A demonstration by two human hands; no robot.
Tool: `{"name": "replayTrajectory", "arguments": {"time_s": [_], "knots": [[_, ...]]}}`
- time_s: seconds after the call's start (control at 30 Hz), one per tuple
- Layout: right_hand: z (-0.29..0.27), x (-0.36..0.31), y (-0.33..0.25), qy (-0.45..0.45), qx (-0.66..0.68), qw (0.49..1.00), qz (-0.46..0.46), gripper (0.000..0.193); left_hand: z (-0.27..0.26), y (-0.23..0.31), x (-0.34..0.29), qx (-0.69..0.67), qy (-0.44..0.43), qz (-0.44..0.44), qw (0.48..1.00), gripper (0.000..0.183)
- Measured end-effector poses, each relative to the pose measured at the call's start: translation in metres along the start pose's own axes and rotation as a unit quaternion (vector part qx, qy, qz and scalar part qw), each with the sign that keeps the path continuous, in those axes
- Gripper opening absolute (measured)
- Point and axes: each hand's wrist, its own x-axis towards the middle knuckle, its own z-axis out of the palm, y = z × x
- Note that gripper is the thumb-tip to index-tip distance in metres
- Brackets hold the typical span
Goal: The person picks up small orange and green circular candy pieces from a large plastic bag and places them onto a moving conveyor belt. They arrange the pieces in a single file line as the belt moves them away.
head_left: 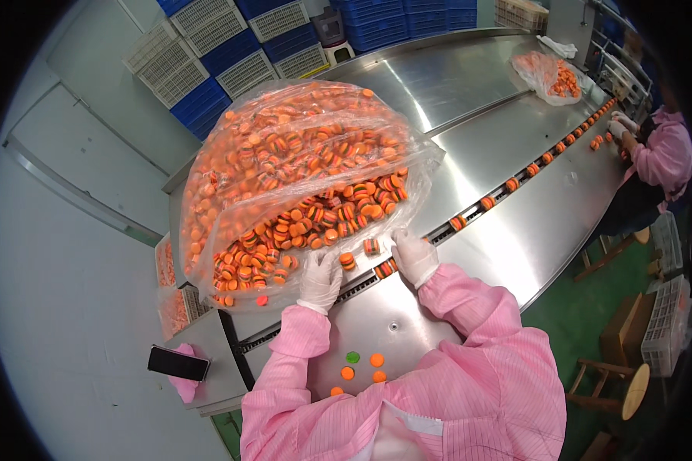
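Observation:
A large clear plastic bag (296, 134) lies on its side on the steel table, its mouth toward me. Piled inside it are striped, burger-shaped candies (315, 219), orange with red, green and dark layers. My gloved left hand (320, 283) is at the bag's mouth, fingers curled; whatever they may hold is hidden. Just right of it sits a loose candy (347, 261). My gloved right hand (415, 259) bends its fingers in beside another candy (371, 247), above the narrow conveyor track (357, 290). Close to its thumb, candies (386, 268) sit in the track.
Spaced candies (511, 184) line the track toward the far right, where a co-worker in pink (663, 154) sits beside a smaller bag (550, 79). Loose orange and green discs (352, 357) lie near me. A phone (178, 363) rests at left; crates (207, 34) stand behind.

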Motion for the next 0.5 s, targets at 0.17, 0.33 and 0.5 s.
{"name": "replayTrajectory", "arguments": {"time_s": [0.17, 0.33, 0.5], "knots": [[0.01, 0.032, -0.013, 0.039, -0.045, 0.972, -0.228, 0.024, 0.023, -0.01, 0.009, 0.016, -0.138, 0.029, 0.99, 0.033], [0.042, 0.049, -0.008, -0.004, -0.011, 0.995, -0.096, 0.018, 0.026, -0.011, 0.017, 0.003, -0.125, 0.049, 0.991, 0.027], [0.007, 0.018, -0.002, -0.157, 0.58, 0.788, 0.134, 0.038, -0.012, 0.016, 0.004, -0.338, -0.141, -0.176, 0.914, 0.023]]}}
